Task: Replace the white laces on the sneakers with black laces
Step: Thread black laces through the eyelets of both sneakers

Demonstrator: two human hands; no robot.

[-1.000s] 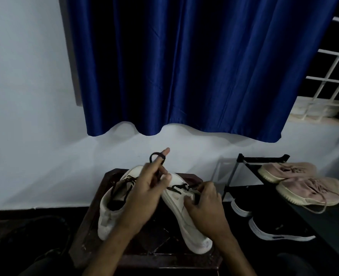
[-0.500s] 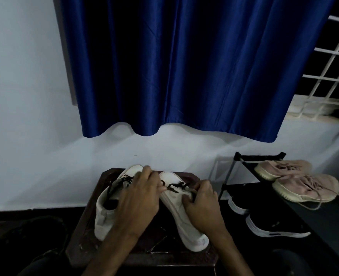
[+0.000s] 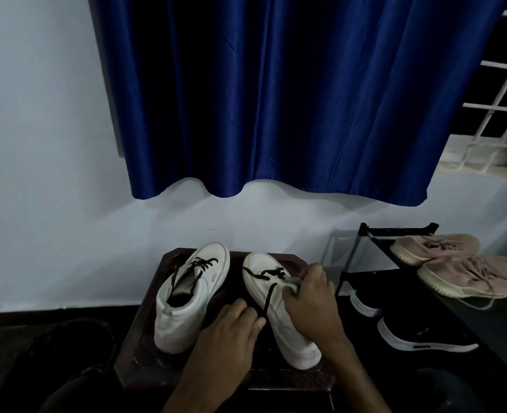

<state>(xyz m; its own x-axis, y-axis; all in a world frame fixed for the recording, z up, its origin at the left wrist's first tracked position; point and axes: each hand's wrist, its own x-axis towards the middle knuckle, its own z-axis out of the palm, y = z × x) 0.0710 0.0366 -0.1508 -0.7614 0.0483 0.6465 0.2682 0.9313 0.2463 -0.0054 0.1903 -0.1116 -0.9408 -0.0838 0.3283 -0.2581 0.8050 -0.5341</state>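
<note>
Figure: lacing of the right sneaker (image 3: 279,323), seen from the head camera. The left hand (image 3: 231,335) is now lying on the near side between the two shoes, having come down from its raised position above the toe caps a second ago. It is pinching the free end of the black lace (image 3: 268,299) between thumb and forefinger and drawing a single strand toward the near side. The right hand (image 3: 313,302) is gripping the tongue and right edge of the same sneaker, steadying it much as it was half a second ago. The hands are working apart, each clamped on its own thing. Both sneakers are standing on the dark wooden stool (image 3: 140,357), toes pointing far; the left sneaker (image 3: 186,305) is already carrying black lacing across its far eyelets. No white lace is showing. The pull is probably taking slack out of a crossing just threaded, so the right shoe is appearing only partly laced, with its nearer eyelets likely remaining. At right, a shoe rack (image 3: 395,231) is holding pink sneakers (image 3: 466,275) and black shoes (image 3: 425,338).
</note>
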